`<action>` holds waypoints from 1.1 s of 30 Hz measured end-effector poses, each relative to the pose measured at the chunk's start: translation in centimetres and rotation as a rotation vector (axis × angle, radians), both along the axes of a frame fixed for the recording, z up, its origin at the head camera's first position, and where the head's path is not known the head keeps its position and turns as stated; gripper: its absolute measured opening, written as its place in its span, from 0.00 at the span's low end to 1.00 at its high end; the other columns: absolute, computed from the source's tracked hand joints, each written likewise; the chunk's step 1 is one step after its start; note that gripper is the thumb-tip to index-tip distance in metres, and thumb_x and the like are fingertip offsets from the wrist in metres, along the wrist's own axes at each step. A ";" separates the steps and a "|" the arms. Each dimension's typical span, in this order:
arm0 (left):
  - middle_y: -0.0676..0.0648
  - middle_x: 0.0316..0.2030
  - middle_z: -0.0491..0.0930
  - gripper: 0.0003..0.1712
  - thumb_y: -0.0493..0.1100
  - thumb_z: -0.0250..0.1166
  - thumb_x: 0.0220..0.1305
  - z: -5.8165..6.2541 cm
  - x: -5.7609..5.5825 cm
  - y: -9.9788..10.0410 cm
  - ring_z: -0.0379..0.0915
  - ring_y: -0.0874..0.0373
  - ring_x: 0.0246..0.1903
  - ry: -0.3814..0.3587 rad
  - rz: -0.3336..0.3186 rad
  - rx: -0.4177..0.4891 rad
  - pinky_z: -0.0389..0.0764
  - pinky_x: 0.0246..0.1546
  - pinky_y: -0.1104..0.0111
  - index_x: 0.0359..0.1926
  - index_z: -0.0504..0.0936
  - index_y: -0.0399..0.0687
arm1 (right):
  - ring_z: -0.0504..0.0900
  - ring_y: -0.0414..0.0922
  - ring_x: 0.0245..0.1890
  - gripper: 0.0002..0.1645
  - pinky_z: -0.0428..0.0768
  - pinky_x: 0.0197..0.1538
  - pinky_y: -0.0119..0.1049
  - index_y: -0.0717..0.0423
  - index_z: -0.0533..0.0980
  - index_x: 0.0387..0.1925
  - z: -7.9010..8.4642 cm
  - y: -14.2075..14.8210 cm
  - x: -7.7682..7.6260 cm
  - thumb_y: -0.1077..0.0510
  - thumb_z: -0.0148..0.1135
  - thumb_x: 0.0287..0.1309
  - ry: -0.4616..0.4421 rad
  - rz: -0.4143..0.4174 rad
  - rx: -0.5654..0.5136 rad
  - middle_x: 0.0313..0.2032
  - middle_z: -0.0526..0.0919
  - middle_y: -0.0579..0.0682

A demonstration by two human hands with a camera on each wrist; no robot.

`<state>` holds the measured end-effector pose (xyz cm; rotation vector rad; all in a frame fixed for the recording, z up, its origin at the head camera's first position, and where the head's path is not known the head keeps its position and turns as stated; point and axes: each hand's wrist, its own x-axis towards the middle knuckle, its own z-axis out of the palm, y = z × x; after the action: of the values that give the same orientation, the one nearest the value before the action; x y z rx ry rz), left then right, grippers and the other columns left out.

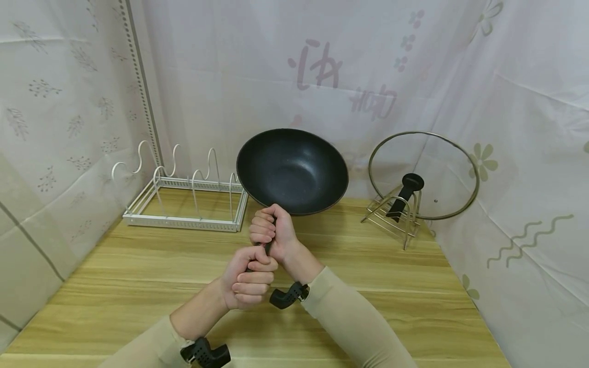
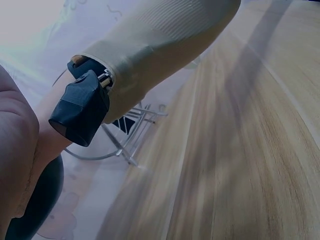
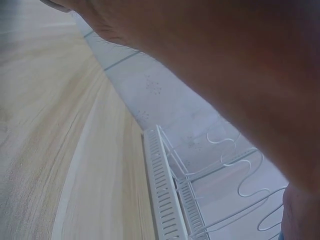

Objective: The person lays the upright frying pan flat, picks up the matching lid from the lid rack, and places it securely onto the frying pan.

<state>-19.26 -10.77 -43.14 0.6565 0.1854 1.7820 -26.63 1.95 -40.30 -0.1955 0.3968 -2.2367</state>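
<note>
A black wok [image 1: 292, 171] is held up over the wooden table, its dark inside facing me. Both hands grip its handle, which is mostly hidden by the fingers. My right hand [image 1: 276, 230] wraps the handle close to the pan's rim. Just behind it, my left hand [image 1: 250, 276] is curled round the handle's rear part. In the left wrist view, part of the wok [image 2: 42, 200] shows beyond the hand. The right wrist view is largely filled by the forearm [image 3: 215, 65], with the fingers out of sight.
A white wire rack [image 1: 184, 224] stands at the back left, partly behind the wok. At the back right, a glass lid [image 1: 474, 179] with a black knob leans upright in a small metal stand [image 1: 405, 225]. Printed curtains [image 1: 207, 76] enclose the wooden table [image 1: 368, 276].
</note>
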 end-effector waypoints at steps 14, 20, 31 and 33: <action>0.58 0.11 0.51 0.24 0.44 0.47 0.77 -0.4 -0.2 0.7 0.45 0.66 0.07 -0.033 -0.018 0.004 0.44 0.07 0.76 0.21 0.52 0.57 | 0.64 0.37 0.09 0.25 0.66 0.17 0.26 0.43 0.48 0.19 -0.3 0.8 -0.1 0.53 0.29 0.79 -0.014 -0.001 0.004 0.10 0.62 0.41; 0.58 0.11 0.51 0.24 0.44 0.47 0.77 -0.6 -0.2 0.9 0.46 0.66 0.07 -0.041 -0.030 0.012 0.45 0.07 0.76 0.21 0.52 0.57 | 0.64 0.38 0.09 0.25 0.68 0.17 0.26 0.42 0.47 0.20 -0.4 1.0 -0.1 0.52 0.28 0.81 -0.022 -0.004 0.007 0.10 0.62 0.41; 0.58 0.11 0.53 0.24 0.45 0.47 0.78 -0.9 -0.2 1.1 0.48 0.67 0.07 -0.047 -0.035 0.013 0.45 0.08 0.77 0.21 0.52 0.57 | 0.63 0.38 0.09 0.26 0.69 0.16 0.27 0.43 0.49 0.19 -0.7 1.4 0.0 0.53 0.31 0.80 -0.055 -0.028 0.039 0.10 0.61 0.41; 0.58 0.11 0.52 0.24 0.45 0.47 0.78 -1.0 -0.2 1.3 0.48 0.66 0.07 -0.049 -0.040 0.016 0.45 0.08 0.77 0.21 0.52 0.57 | 0.63 0.38 0.09 0.26 0.69 0.16 0.27 0.43 0.49 0.19 -0.8 1.5 0.1 0.53 0.31 0.80 -0.059 -0.031 0.042 0.10 0.61 0.41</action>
<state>-19.48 -9.52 -44.12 0.6231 0.1243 1.7604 -26.57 3.49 -41.13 -0.1018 0.4174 -2.2570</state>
